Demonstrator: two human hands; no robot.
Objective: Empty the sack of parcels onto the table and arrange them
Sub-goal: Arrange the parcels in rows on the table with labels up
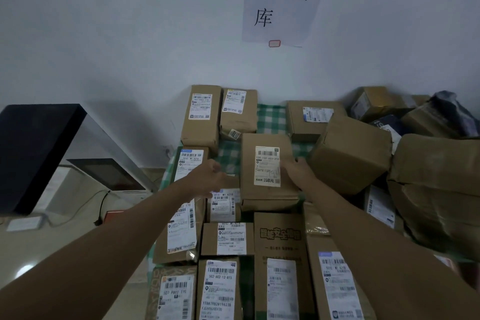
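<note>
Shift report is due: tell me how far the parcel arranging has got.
Done: brown cardboard parcels lie label-up in rows on the green checked tablecloth. In hand: the right hand holds the brown parcel with the white barcode label; the left hand hovers beside it. Left: the jumbled heap of brown boxes on the right.

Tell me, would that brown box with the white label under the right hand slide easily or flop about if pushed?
The labelled brown box looks like stiff cardboard with crisp edges, so it probably won't flop. Lying flat, it seems unlikely to tip. On the checked cloth it may drag rather than glide. The right hand rests on its edge.
</note>
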